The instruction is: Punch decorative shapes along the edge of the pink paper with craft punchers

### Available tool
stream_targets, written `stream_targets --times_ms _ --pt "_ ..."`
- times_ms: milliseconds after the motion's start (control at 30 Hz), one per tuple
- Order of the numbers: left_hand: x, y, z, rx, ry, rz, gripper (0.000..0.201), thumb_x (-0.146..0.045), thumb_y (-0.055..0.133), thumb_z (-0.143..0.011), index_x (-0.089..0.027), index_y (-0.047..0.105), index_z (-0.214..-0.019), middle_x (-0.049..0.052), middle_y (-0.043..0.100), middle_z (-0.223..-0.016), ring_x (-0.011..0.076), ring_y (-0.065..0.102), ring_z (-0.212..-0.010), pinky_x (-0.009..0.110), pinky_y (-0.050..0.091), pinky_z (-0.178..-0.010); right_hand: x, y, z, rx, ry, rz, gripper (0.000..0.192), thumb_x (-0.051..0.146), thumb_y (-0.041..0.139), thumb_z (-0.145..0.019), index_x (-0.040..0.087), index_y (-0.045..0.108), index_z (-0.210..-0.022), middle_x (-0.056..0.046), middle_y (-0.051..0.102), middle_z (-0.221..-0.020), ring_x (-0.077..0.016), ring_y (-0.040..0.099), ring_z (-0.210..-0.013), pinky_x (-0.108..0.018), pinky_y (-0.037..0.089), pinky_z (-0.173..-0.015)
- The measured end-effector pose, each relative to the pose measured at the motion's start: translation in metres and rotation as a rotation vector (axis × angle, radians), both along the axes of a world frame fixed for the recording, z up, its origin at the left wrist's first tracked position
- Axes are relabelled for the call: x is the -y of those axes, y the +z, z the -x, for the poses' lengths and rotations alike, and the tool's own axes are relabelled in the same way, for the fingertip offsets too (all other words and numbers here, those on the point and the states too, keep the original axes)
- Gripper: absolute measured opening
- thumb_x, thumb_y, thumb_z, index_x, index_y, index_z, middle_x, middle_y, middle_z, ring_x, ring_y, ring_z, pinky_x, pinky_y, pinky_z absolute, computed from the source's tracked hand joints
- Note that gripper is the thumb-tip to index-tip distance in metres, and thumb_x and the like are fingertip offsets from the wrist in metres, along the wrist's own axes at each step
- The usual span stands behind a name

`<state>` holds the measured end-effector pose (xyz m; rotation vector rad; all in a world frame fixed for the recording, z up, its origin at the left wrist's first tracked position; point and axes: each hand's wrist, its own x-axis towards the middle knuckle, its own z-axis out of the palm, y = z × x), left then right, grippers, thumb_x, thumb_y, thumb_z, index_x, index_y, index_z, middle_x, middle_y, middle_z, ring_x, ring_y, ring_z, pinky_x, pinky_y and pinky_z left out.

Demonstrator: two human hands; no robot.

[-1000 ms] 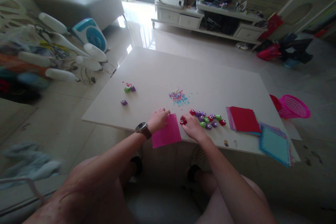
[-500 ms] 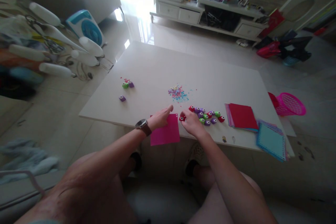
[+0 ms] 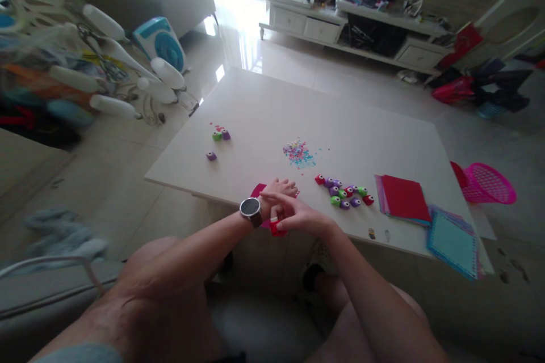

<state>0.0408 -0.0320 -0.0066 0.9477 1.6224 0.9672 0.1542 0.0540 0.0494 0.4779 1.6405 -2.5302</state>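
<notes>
White tabletop (image 3: 340, 125) serves as the landmark, a pale slab with everything else placed against it. Off its left edge, on the floor, white bottle-like shapes (image 3: 166, 74) lie in a blurred clutter beside a blue-and-white fan (image 3: 159, 48). On the table's left part sit three small paper punches (image 3: 218, 139), green and purple, well apart from the rest. Near the table's middle lies a scatter of confetti (image 3: 298, 153) (pink and blue bits, too small to tell their shapes).

At the table's near edge the left hand (image 3: 279, 190), with a wristwatch (image 3: 251, 209) on its wrist, has its fingers curled around a pink sheet of paper (image 3: 258, 190), most of which is hidden behind the hand. Touching it from the right, the right hand (image 3: 298, 216) pinches a red paper punch (image 3: 276, 228) between thumb and fingers, held just over the table's near edge.

Right of the hands, a cluster of paper punches (image 3: 344, 194) in red, purple and green rests on the table. Further right lies a stack of red paper (image 3: 402, 198), then blue patterned sheets (image 3: 453, 241) at the table's near right corner. Beyond the right edge a pink basket (image 3: 487, 184) stands on the floor.
</notes>
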Motion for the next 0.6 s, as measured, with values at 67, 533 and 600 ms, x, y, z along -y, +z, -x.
stream_targets --times_ms 67,533,600 --pt "0.0 -0.002 -0.033 -0.323 0.122 0.233 0.065 -0.013 0.039 -0.085 -0.026 0.066 -0.143 -0.005 0.058 -0.067 0.0191 0.074 -0.069 0.023 0.063 -0.064 0.001 0.002 0.005 0.0 0.05 -0.023 0.088 0.027 0.088 -0.078 0.029 0.054 -0.16 0.005 0.064 -0.082 -0.0135 0.06 -0.073 -0.026 0.049 -0.067" --pt "-0.009 -0.004 -0.073 -0.993 0.412 0.507 0.057 -0.006 0.029 -0.085 -0.023 0.078 -0.109 -0.004 0.057 -0.065 0.0126 0.066 -0.058 0.01 0.047 -0.046 0.006 -0.011 0.003 -0.04 -0.027 0.052 0.09 0.025 0.091 -0.076 0.032 0.057 -0.159 0.005 0.061 -0.088 -0.012 0.054 -0.076 -0.024 0.046 -0.068" --pt "-0.018 0.002 -0.058 -1.212 0.301 0.5 0.051 -0.006 0.03 -0.088 -0.028 0.076 -0.091 -0.003 0.059 -0.065 0.0128 0.065 -0.059 0.013 0.048 -0.046 0.004 -0.008 0.0 -0.042 -0.073 0.025 0.084 0.025 0.09 -0.076 0.031 0.06 -0.153 0.004 0.062 -0.089 -0.0132 0.058 -0.079 -0.026 0.05 -0.072"
